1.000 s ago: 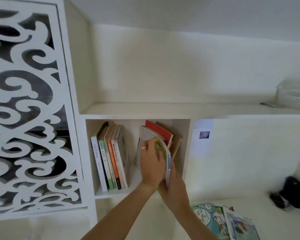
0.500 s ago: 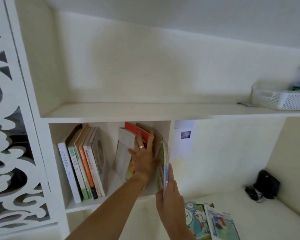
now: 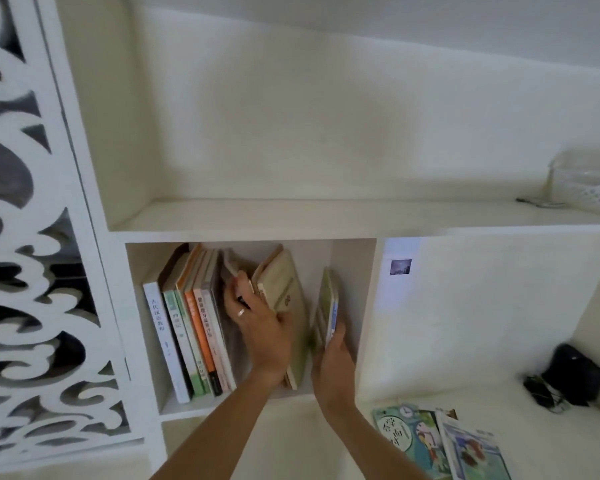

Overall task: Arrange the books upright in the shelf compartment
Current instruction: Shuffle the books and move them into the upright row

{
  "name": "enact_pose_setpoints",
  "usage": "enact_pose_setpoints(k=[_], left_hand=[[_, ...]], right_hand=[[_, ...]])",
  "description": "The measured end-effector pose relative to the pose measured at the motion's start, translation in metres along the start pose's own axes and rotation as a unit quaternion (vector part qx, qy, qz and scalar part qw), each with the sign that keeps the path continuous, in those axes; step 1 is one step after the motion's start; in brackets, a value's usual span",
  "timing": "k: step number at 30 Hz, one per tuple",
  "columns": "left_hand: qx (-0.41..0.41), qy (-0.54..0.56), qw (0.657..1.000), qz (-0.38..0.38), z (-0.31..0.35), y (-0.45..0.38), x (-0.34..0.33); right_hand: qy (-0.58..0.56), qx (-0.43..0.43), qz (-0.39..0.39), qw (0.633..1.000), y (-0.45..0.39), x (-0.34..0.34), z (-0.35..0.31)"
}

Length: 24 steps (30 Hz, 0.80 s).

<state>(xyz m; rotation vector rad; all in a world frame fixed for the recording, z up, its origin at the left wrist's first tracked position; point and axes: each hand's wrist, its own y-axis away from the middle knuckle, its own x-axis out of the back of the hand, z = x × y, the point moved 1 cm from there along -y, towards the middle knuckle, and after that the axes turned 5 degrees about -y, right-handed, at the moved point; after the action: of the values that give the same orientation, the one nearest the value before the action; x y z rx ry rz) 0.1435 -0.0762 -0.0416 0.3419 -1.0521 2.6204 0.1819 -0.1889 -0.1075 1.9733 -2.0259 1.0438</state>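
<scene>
The white shelf compartment [image 3: 365, 306] holds a row of upright books [image 3: 187, 334] at its left side. My left hand [image 3: 260, 327], with a ring, reaches into the middle and presses on a leaning group of tan and beige books [image 3: 284, 289], fingers spread between them and the left row. My right hand [image 3: 333, 358] grips the lower edge of a thin green and blue book [image 3: 326, 306], held upright near the compartment's right wall.
Two picture books [image 3: 437, 441] lie flat on the lower surface at the right. A black object with cords [image 3: 568, 379] sits in the far right corner. A white basket [image 3: 593, 188] stands on the upper shelf. A carved white panel [image 3: 32, 271] fills the left.
My left hand has pushed the leaning books leftward toward the upright row. My right hand has carried the thin book deeper into the compartment, nearer the right wall.
</scene>
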Motion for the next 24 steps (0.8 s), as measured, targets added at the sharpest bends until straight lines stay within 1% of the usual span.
enact_pose_setpoints(k=[2,4,6,8,10,11,12,13,14,15,16,17,19,22,24], left_hand=[[-0.004,-0.075,0.997,0.004,-0.009,-0.002,0.011],[-0.025,-0.075,0.997,-0.019,-0.013,-0.002,0.017],[-0.035,-0.059,0.997,-0.042,-0.016,-0.003,0.020],[-0.032,-0.041,0.997,-0.059,-0.018,-0.003,0.022],[-0.032,-0.012,0.997,-0.069,-0.019,-0.004,0.025],[-0.044,-0.010,0.997,-0.063,-0.019,-0.006,0.028],[-0.064,-0.012,0.997,-0.050,-0.020,-0.008,0.031],[-0.083,-0.010,0.996,-0.034,-0.022,-0.011,0.033],[-0.095,0.001,0.995,-0.026,-0.025,-0.015,0.035],[-0.096,0.024,0.995,-0.033,-0.028,-0.018,0.037],[-0.094,0.053,0.993,-0.051,-0.031,-0.021,0.038],[-0.093,0.077,0.990,-0.071,-0.034,-0.022,0.040],[-0.095,0.095,0.987,-0.093,-0.036,-0.023,0.044],[-0.106,0.111,0.982,-0.111,-0.036,-0.026,0.050],[-0.115,0.114,0.978,-0.129,-0.037,-0.029,0.051]], right_hand=[[0.023,-0.027,0.014,0.999,-0.010,-0.006,-0.002],[0.045,-0.046,0.017,0.998,-0.017,-0.010,-0.003],[0.069,-0.028,0.047,0.996,-0.019,-0.014,-0.003],[0.115,0.033,0.091,0.989,-0.019,-0.015,-0.008],[0.133,0.132,0.160,0.969,-0.014,-0.015,-0.014],[0.125,0.197,0.170,0.957,-0.011,-0.015,-0.017],[0.106,0.257,0.152,0.948,-0.007,-0.014,-0.022],[0.078,0.303,0.112,0.943,-0.003,-0.017,-0.025],[0.053,0.310,0.054,0.948,0.002,-0.018,-0.032],[0.042,0.286,-0.005,0.957,0.004,-0.020,-0.036],[0.044,0.243,-0.049,0.968,0.004,-0.024,-0.038],[0.049,0.209,-0.068,0.974,0.003,-0.028,-0.037],[0.052,0.182,-0.089,0.978,-0.001,-0.031,-0.035],[0.006,0.158,-0.134,0.978,-0.005,-0.026,-0.030],[0.003,0.154,-0.128,0.980,-0.004,-0.020,-0.028]])
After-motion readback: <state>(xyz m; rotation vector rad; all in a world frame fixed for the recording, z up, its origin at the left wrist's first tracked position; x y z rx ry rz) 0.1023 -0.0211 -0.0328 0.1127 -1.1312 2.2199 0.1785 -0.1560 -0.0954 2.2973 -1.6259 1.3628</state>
